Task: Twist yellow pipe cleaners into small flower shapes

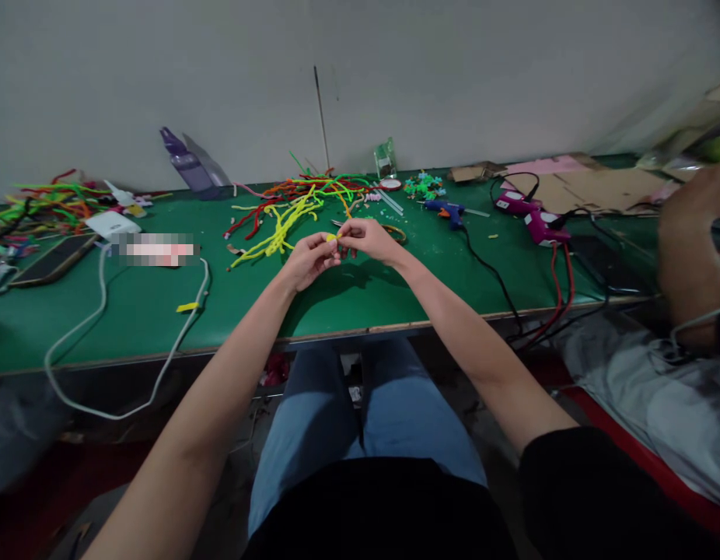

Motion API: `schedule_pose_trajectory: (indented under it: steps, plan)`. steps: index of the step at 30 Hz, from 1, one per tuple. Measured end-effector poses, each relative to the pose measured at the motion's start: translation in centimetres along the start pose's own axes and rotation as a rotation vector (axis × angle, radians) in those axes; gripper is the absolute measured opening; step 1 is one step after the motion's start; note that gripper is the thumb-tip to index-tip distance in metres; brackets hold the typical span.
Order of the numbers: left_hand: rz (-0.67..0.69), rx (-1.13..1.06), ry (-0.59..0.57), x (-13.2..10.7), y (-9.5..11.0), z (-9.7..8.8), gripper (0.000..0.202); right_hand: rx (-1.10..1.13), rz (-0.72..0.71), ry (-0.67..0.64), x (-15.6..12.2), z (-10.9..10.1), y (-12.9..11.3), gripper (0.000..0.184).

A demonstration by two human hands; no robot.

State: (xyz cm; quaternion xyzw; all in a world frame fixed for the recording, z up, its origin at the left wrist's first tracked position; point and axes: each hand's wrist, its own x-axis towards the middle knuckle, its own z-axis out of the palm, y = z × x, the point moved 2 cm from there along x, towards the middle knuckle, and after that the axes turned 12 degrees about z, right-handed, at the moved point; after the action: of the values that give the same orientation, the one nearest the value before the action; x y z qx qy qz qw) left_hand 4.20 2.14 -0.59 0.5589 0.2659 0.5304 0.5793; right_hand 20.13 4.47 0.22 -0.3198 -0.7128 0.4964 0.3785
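Over the middle of the green tabletop (389, 305), between its front and back edges, the left hand (311, 258) and right hand (367, 239) were together, fingertips pinched on a tiny yellow piece (332, 236). The step in hand looked like fine fingertip work; the next move seemed to call for a light, steady grip. Toward the back edge lay fuzzy, bendy-looking yellow stems (284, 225); rightward, a hard blue glue gun (447, 211).

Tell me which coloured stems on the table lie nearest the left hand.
The yellow stems, spread just beyond the left hand; the red ones lie farther off.
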Motion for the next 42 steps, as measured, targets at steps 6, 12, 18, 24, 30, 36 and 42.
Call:
schedule_pose_trajectory:
  steps: [6,12,18,24,30,36,42]
  plan:
    - [0.113,0.016,-0.040,0.2,-0.5,0.0,0.023,0.003,0.007,0.020,-0.1,-0.3,-0.4,0.016]
    - [0.020,-0.066,-0.068,0.0,0.1,0.1,0.019,0.165,0.074,-0.040,-0.3,-0.3,-0.5,0.015]
    - [-0.037,-0.127,-0.100,0.0,0.3,-0.1,0.015,0.314,0.178,-0.129,-0.5,-0.1,-0.7,0.014]
    - [0.004,-0.141,-0.108,-0.1,0.3,0.0,0.018,0.307,0.184,-0.134,-0.6,-0.3,-0.7,0.011]
    - [-0.010,-0.147,-0.087,-0.1,0.5,0.3,0.011,0.269,0.230,-0.132,-0.6,-0.4,-1.0,0.012]
    - [-0.070,-0.254,-0.080,0.0,0.5,0.2,0.017,0.213,0.145,-0.108,-0.4,-0.2,-0.8,0.015]
    - [-0.143,-0.320,-0.068,-0.1,0.4,0.3,0.014,0.099,0.006,-0.021,-0.2,-0.1,-0.8,0.015]
